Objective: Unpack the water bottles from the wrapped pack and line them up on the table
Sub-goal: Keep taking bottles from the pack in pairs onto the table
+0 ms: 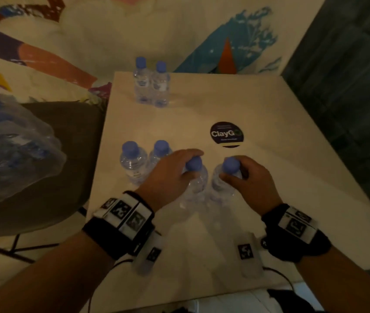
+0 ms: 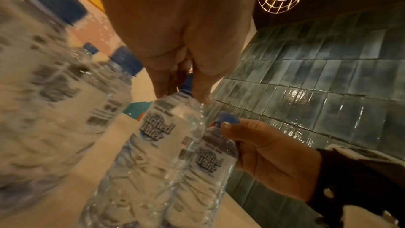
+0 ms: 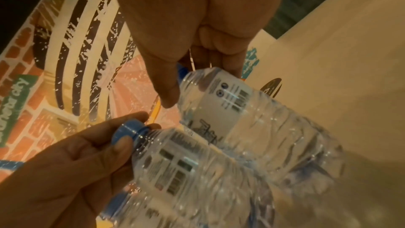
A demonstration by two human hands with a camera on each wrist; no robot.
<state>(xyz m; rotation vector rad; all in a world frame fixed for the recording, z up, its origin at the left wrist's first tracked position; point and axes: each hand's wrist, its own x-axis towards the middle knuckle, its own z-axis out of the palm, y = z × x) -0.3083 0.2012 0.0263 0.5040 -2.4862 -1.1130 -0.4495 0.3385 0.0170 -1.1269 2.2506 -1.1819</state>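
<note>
now left hand (image 1: 170,170) curling round blue cap of one water bottle (image 1: 196,184), right hand (image 1: 250,177) pinching cap of another bottle (image 1: 222,184) just beside it. both bottles standing near front of table (image 1: 270,177). two more bottles (image 1: 134,163) standing to left, another two (image 1: 151,84) at far edge. wrapped pack (image 1: 10,150) sitting on chair, left of table.

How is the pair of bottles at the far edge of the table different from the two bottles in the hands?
The far pair stands free and untouched near the table's far edge; the near two are gripped at the neck, one by the left hand and one by the right hand, close to the person. The far pair stands upright; the held bottles look tilted in the wrist views. All four are clear with blue caps.
</note>
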